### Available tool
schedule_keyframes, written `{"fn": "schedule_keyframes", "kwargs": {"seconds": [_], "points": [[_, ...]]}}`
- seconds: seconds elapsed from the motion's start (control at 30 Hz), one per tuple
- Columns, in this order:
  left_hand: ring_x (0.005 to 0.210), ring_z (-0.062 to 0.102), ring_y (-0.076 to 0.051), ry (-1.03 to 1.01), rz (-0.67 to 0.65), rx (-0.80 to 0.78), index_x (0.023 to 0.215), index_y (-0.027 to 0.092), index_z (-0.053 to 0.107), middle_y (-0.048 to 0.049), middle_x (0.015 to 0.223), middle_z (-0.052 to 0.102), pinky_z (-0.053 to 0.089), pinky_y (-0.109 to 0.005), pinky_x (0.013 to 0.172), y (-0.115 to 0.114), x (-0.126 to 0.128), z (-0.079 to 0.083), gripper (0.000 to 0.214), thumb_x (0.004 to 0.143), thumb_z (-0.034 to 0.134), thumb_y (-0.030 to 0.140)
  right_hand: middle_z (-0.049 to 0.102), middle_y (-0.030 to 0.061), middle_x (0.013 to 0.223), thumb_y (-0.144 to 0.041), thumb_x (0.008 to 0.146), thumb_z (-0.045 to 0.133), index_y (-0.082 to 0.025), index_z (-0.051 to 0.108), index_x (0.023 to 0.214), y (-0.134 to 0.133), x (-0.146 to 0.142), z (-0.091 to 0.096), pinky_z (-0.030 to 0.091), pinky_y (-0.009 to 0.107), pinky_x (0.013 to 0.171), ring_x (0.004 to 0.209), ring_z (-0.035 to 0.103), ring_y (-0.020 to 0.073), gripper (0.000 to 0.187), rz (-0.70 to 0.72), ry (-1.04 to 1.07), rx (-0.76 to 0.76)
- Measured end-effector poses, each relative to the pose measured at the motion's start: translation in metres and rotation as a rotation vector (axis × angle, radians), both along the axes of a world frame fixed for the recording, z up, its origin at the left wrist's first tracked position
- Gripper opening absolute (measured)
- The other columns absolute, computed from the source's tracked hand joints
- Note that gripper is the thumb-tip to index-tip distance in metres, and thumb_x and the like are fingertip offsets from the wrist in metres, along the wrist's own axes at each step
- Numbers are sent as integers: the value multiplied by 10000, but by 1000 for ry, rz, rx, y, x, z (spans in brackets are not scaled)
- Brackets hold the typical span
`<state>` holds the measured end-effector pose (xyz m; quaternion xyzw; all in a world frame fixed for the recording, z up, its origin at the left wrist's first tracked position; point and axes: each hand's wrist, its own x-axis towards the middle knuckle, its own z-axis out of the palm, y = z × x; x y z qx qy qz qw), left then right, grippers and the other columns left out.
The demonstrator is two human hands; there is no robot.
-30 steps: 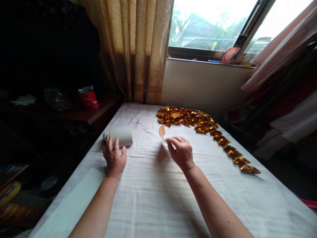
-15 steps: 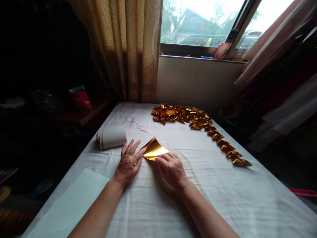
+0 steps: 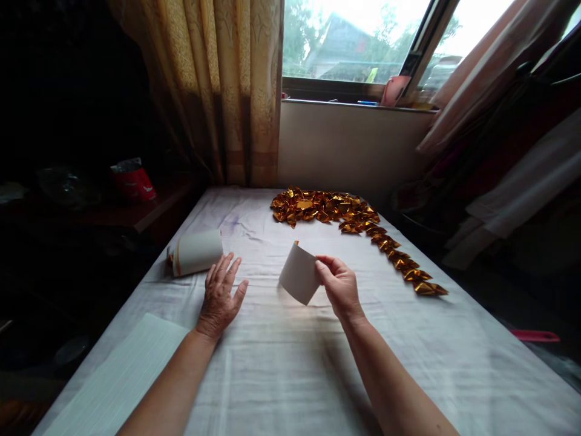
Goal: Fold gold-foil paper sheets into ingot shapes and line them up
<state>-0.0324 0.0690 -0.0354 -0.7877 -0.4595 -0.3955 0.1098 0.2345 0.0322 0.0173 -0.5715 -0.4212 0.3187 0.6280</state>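
Observation:
My right hand (image 3: 341, 286) pinches a small curled sheet of foil paper (image 3: 299, 274) and holds it just above the white cloth, its pale back facing me and a gold edge showing at the top. Fingers spread, my left hand (image 3: 221, 295) lies flat on the cloth to the left of the sheet, empty. A roll of the same paper (image 3: 196, 252) lies on its side beyond my left hand. A long curved row of folded gold foil pieces (image 3: 345, 213) runs from the far middle of the table towards the right edge.
The table is covered by a wrinkled white cloth (image 3: 290, 363). A pale ridged sheet (image 3: 113, 381) lies at the near left corner. A curtain (image 3: 227, 91) and a window stand behind. A dark side shelf with a red container (image 3: 134, 180) is at the left.
My right hand lifted the foil sheet off the cloth and turned it, so the pale back faces me now instead of the gold side. My left hand let go of it and drew left.

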Motion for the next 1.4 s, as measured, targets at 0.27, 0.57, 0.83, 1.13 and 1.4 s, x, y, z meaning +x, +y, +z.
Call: {"fn": "schedule_keyframes", "kwargs": {"seconds": [0.27, 0.57, 0.83, 1.13, 1.4], "points": [[1423, 360, -290, 96, -161, -56, 1470, 221, 376, -139, 1475, 481, 287, -501, 1154, -13, 17, 6, 544, 955, 487, 361, 657, -1, 677, -450, 690, 577, -176, 650, 987, -5, 41, -35, 443, 258, 516, 563, 578, 155, 410, -97, -243, -337], [1447, 310, -307, 225, -309, -160, 1501, 203, 342, -157, 1539, 389, 261, -523, 1162, -35, 41, 14, 652, 903, 571, 323, 542, -64, 522, -318, 608, 545, -203, 613, 819, -10, 33, -21, 409, 233, 478, 470, 493, 119, 249, 56, -98, -417], [1438, 313, -368, 305, -449, -267, 1501, 236, 350, -182, 1549, 367, 243, -594, 1150, -38, 46, 17, 887, 758, 736, 531, 568, -53, 538, -286, 568, 606, -194, 607, 688, -17, 17, -4, 325, 187, 402, 431, 448, 74, 152, 225, 33, -508], [1388, 421, -308, 314, -462, -300, 1453, 258, 430, -121, 1456, 519, 221, -558, 1176, -40, 51, 18, 662, 851, 679, 374, 545, -58, 538, -287, 581, 620, -200, 596, 677, -19, 11, -2, 288, 183, 397, 438, 444, 74, 132, 278, 54, -563], [1355, 468, -295, 347, -428, -214, 1411, 250, 479, -125, 1434, 543, 256, -543, 1158, -39, 55, 19, 582, 875, 654, 398, 505, -76, 508, -338, 546, 662, -191, 583, 688, -19, 9, -3, 228, 167, 382, 409, 406, 53, 218, 331, 159, -563]]}}
